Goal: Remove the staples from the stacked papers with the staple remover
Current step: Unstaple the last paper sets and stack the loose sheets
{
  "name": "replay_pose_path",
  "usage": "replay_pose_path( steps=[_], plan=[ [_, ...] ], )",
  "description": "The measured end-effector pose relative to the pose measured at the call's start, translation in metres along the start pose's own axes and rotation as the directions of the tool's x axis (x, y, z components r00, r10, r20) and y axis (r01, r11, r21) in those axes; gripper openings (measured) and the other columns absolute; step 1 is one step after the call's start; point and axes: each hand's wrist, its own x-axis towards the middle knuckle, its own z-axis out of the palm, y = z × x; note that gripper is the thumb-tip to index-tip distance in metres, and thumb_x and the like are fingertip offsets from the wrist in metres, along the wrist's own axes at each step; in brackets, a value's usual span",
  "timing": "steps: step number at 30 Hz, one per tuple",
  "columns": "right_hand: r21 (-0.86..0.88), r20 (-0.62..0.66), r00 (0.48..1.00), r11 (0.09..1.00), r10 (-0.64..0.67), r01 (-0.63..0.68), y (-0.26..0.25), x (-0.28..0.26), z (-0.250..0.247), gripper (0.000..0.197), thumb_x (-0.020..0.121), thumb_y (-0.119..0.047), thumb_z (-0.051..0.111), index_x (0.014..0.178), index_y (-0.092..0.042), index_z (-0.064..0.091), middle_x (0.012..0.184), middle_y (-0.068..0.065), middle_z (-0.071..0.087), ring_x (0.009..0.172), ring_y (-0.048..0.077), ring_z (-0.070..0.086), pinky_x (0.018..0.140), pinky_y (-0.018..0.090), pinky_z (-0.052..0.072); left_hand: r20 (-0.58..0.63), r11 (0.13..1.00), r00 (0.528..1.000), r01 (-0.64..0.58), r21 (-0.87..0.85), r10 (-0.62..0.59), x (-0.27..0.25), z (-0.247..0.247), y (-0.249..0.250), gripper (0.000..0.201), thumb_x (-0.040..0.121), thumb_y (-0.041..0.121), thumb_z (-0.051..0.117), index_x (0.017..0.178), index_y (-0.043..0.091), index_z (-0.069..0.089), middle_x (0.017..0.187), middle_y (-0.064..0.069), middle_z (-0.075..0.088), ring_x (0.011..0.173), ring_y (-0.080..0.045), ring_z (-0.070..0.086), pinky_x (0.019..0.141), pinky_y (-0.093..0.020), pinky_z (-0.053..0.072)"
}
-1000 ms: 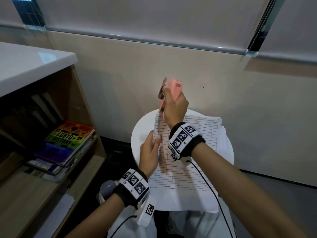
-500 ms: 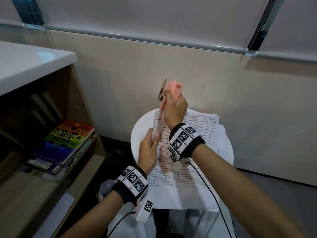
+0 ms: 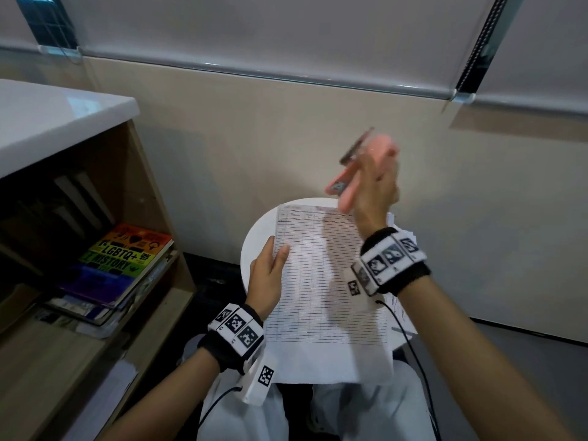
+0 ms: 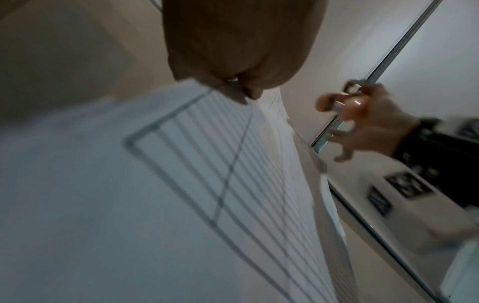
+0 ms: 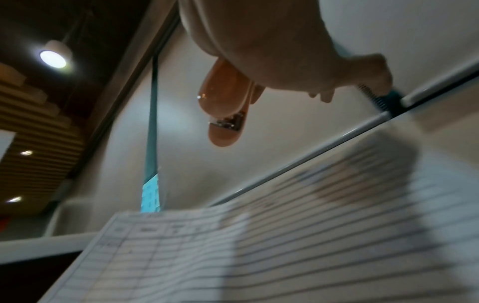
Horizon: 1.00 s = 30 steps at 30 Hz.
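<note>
A stack of lined form papers (image 3: 318, 281) lies on a small round white table (image 3: 254, 249) and hangs over its near edge. My left hand (image 3: 267, 275) rests with straight fingers on the stack's left edge, seen close in the left wrist view as the papers (image 4: 181, 184) beneath the palm. My right hand (image 3: 375, 192) is raised above the far right of the sheets and grips a pink staple remover (image 3: 346, 183), which is motion-blurred. The staple remover (image 5: 225, 106) hangs clear of the papers (image 5: 285, 246), metal jaw end down. No staple is visible.
A wooden shelf unit (image 3: 152, 198) with a white top stands at the left, holding stacked books (image 3: 124, 259). A beige wall runs close behind the table. My lap in white trousers (image 3: 366, 409) sits under the near paper edge, with wrist cables trailing.
My right hand has swung to the right with the staple remover, tilting it, and is now blurred. The left hand stays on the papers' left edge.
</note>
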Motion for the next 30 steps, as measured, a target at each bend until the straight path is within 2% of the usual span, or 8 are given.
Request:
replay_pose_path(
  steps=[4,8,11,17,23,26,28,30],
  plan=[
    [0.229,0.08,0.995,0.973,-0.059,0.04,0.006,-0.004,-0.078,0.047,0.087,-0.034,0.055,0.125,-0.008,0.045,0.098,0.004,0.068,0.076,0.014,0.068,0.057,0.027,0.056,-0.023,0.999,0.999,0.021,-0.031,-0.021,0.003,-0.005,-0.003,0.026,0.1,0.026,0.043,0.124,0.029,0.053,0.119,0.009,0.066,0.112,-0.01,0.063,0.097,-0.043,0.051],
    [-0.004,0.363,0.911,0.978,0.195,-0.208,0.05,-0.029,-0.134,0.035,0.079,-0.04,0.049,0.086,-0.013,0.069,0.077,0.004,0.071,0.068,0.018,0.067,0.063,0.031,0.047,-0.006,0.997,0.999,0.031,-0.076,-0.032,0.013,0.0,-0.008,0.034,0.1,0.027,0.043,0.133,0.02,0.049,0.127,0.001,0.063,0.118,-0.017,0.059,0.1,-0.045,0.048],
    [-0.259,0.463,0.783,0.908,0.416,-0.329,0.078,-0.053,-0.153,0.037,0.077,-0.038,0.06,0.089,-0.004,0.068,0.076,0.011,0.069,0.065,0.024,0.064,0.064,0.032,0.049,0.016,0.997,0.997,0.073,-0.039,-0.073,0.02,0.014,-0.008,0.034,0.1,0.026,0.043,0.131,0.016,0.05,0.126,0.0,0.063,0.115,-0.014,0.06,0.095,-0.031,0.051],
    [-0.414,0.17,0.868,0.833,0.467,-0.367,0.113,-0.023,-0.168,0.02,0.089,-0.025,0.058,0.088,-0.006,0.065,0.077,0.012,0.066,0.07,0.028,0.063,0.068,0.04,0.052,0.161,0.885,0.885,0.392,0.249,-0.437,0.036,0.05,-0.023,0.056,0.078,0.021,0.076,0.118,0.013,0.038,0.105,-0.004,0.056,0.092,-0.02,0.057,0.058,-0.024,0.046],
    [-0.419,0.01,0.882,0.803,0.472,-0.425,0.13,0.045,-0.167,0.016,0.09,-0.017,0.059,0.081,-0.004,0.062,0.076,0.009,0.062,0.067,0.022,0.059,0.059,0.03,0.046,0.066,0.929,0.959,0.249,0.275,-0.276,0.067,0.108,-0.057,0.06,0.069,0.001,0.079,0.111,0.013,0.038,0.092,-0.008,0.06,0.072,-0.017,0.058,0.058,-0.013,0.047],
    [-0.544,-0.164,0.852,0.674,0.498,-0.499,0.165,0.065,-0.169,0.03,0.082,-0.031,0.067,0.069,-0.01,0.051,0.114,0.017,0.053,0.108,0.033,0.052,0.092,0.041,0.048,0.002,0.853,0.953,0.27,0.447,-0.302,0.079,0.134,-0.081,0.063,0.073,0.009,0.076,0.124,0.009,0.038,0.12,-0.015,0.05,0.105,-0.028,0.055,0.082,-0.028,0.048],
    [-0.596,-0.229,0.844,0.615,0.486,-0.516,0.188,0.068,-0.17,0.046,0.074,-0.041,0.07,0.092,0.0,0.058,0.124,0.013,0.045,0.115,0.032,0.045,0.1,0.041,0.044,-0.062,0.604,0.918,0.308,0.735,-0.392,0.078,0.143,-0.097,0.078,0.079,0.031,0.072,0.138,0.007,0.027,0.139,-0.012,0.033,0.129,-0.03,0.036,0.101,-0.036,0.038],
    [-0.629,-0.19,0.852,0.606,0.488,-0.487,0.201,0.069,-0.169,0.069,0.07,-0.048,0.066,0.113,0.006,0.059,0.131,0.011,0.038,0.119,0.031,0.041,0.102,0.044,0.041,-0.122,0.489,0.899,0.337,0.804,-0.42,0.073,0.147,-0.106,0.085,0.083,0.045,0.064,0.143,0.007,0.018,0.146,-0.011,0.025,0.135,-0.028,0.028,0.107,-0.035,0.033]
  ],
)
